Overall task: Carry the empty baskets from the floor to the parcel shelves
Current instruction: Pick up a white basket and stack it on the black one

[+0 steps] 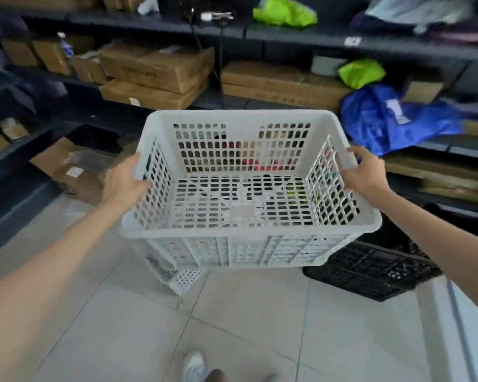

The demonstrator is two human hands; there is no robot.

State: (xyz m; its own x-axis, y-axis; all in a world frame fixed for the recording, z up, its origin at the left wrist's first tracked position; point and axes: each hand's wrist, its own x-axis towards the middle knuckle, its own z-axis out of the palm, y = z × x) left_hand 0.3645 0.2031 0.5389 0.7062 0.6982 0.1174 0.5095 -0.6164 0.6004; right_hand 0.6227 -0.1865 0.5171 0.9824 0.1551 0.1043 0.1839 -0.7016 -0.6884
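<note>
An empty white perforated basket [249, 232] hangs in the air in front of me, above the tiled floor. My left hand [124, 180] grips its left rim and my right hand [366, 172] grips its right rim. Under it, a second white basket [181, 278] lies on the floor, mostly hidden. A black basket [370, 268] sits on the floor at the right. The dark parcel shelves [287, 37] stand just beyond the held basket.
Cardboard boxes [155, 70] fill the shelves at the left and middle. A blue bag [392, 119] and green bags [360, 71] lie at the right. A box [75, 172] rests on the floor at the left. My shoe [195, 366] shows at the bottom.
</note>
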